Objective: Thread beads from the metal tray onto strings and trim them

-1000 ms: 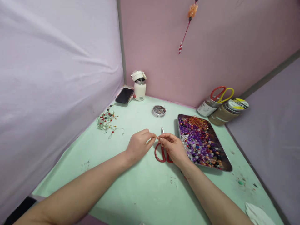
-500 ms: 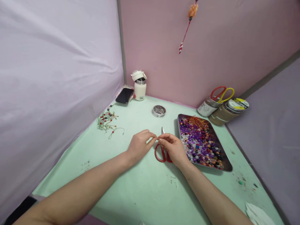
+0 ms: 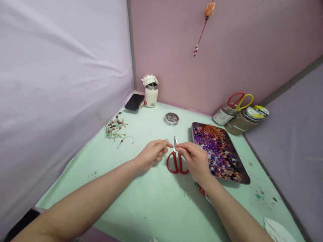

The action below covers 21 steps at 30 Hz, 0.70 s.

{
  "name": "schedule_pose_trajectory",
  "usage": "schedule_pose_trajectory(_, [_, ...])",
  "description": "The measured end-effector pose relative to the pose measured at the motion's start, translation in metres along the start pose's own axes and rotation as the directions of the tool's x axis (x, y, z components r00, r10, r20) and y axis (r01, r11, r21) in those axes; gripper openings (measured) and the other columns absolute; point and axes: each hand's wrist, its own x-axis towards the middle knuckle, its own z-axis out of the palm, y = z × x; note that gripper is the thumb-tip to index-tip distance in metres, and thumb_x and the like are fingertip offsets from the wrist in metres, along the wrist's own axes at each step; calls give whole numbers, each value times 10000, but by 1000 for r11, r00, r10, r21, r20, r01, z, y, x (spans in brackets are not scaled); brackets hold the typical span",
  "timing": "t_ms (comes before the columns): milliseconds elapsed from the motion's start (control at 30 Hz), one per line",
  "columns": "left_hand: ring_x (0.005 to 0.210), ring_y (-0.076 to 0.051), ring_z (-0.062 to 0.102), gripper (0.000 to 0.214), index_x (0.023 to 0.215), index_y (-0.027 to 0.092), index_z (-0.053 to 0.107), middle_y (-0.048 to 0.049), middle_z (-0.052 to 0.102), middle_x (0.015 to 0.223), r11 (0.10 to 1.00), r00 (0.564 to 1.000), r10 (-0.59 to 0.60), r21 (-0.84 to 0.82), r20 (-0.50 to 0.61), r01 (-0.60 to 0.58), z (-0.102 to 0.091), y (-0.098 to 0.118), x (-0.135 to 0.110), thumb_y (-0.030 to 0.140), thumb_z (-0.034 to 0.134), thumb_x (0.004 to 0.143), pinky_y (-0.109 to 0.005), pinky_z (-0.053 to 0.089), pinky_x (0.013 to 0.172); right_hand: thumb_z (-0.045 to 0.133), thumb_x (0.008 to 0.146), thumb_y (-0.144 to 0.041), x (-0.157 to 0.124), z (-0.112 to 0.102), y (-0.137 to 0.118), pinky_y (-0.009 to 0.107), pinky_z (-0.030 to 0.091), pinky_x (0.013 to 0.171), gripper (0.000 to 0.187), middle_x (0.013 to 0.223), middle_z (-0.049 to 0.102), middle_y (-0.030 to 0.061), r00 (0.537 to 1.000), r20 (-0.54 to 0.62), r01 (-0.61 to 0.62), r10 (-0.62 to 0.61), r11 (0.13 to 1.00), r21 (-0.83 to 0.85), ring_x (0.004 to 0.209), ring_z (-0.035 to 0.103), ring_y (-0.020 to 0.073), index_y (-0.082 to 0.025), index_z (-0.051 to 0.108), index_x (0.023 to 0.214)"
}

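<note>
My left hand (image 3: pixel 152 153) rests on the pale green table (image 3: pixel 151 201) with thumb and forefinger pinched together on something too small to name, perhaps a thread. My right hand (image 3: pixel 195 159) is also pinched, its fingertips a short gap to the right of the left ones, just above red-handled scissors (image 3: pixel 176 161) that lie on the table with the blades pointing away from me. A metal tray (image 3: pixel 246 178) full of purple, clear, black and orange beads sits right beside my right hand.
A small round tin (image 3: pixel 171 118) lies behind the hands. Beaded strands (image 3: pixel 114 129) lie at the left, a phone (image 3: pixel 134 102) and a white flask (image 3: pixel 150 92) in the far corner. Two jars (image 3: pixel 239 119), one with scissors, stand at the right. A tassel (image 3: pixel 203 25) hangs on the pink wall.
My hands were pinched together fingertip to fingertip; now they have drawn slightly apart, the right hand shifting to the right, so more of the scissors shows.
</note>
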Motion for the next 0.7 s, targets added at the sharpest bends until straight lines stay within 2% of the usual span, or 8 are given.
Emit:
schedule_pose_trajectory(133, [437, -20, 156, 544, 896, 101, 627, -36, 546, 715, 993, 995, -73, -89, 75, 80, -2, -3, 2, 611, 464, 796, -208, 84, 419, 564, 859, -261, 1, -8, -3, 259, 425, 666, 117, 727, 656, 13, 991, 23, 135, -133, 979, -155, 692, 575, 137, -197, 635, 791])
schedule_pose_trajectory(267, [444, -27, 161, 600, 887, 95, 637, -67, 577, 745, 990, 990, -91, -102, 107, 102, -2, -3, 4, 646, 418, 798, -207, 87, 419, 549, 869, -273, 1, -11, -6, 253, 405, 652, 144, 702, 634, 12, 988, 51, 151, -144, 962, -226, 675, 554, 134, -189, 627, 781])
schedule_pose_trajectory(367, [445, -24, 172, 562, 870, 100, 637, -61, 575, 740, 988, 989, -98, -112, 111, 110, -3, 0, 3, 623, 446, 797, -203, 93, 419, 533, 874, -280, 2, -12, -5, 244, 404, 654, 172, 711, 646, 6, 998, 42, 56, -48, 976, -212, 671, 563, 129, -193, 625, 758])
schedule_pose_trajectory(433, [448, -19, 185, 484, 852, 104, 638, -38, 552, 713, 989, 990, -98, -97, 104, 108, -4, 2, 2, 569, 526, 776, -199, 100, 418, 539, 864, -295, 4, -11, -2, 241, 404, 644, 183, 706, 654, 1, 998, 41, -39, 47, 981, -189, 646, 565, 127, -196, 627, 737])
schedule_pose_trajectory(533, [448, -11, 208, 351, 825, 114, 643, 26, 450, 622, 993, 989, -115, 2, 92, 115, -6, 4, 1, 436, 680, 691, -195, 96, 416, 549, 843, -321, 6, -10, 1, 241, 395, 611, 199, 672, 653, -5, 981, 87, -156, 171, 975, -156, 587, 546, 124, -196, 634, 714])
schedule_pose_trajectory(600, [438, -14, 216, 320, 813, 125, 640, 58, 366, 572, 987, 986, -149, 76, 80, 143, -9, 6, 1, 388, 722, 648, -193, 83, 407, 543, 837, -329, 8, -11, 0, 240, 386, 594, 209, 642, 643, -10, 966, 138, -201, 221, 969, -142, 564, 530, 122, -195, 636, 706])
schedule_pose_trajectory(700, [438, -18, 175, 268, 781, 124, 621, 80, 267, 541, 982, 974, -188, 44, 129, 184, -15, 11, 1, 338, 722, 656, -177, 74, 389, 535, 830, -327, 10, -16, -3, 233, 377, 577, 215, 623, 632, -11, 949, 188, -236, 252, 966, -101, 557, 517, 118, -189, 631, 696])
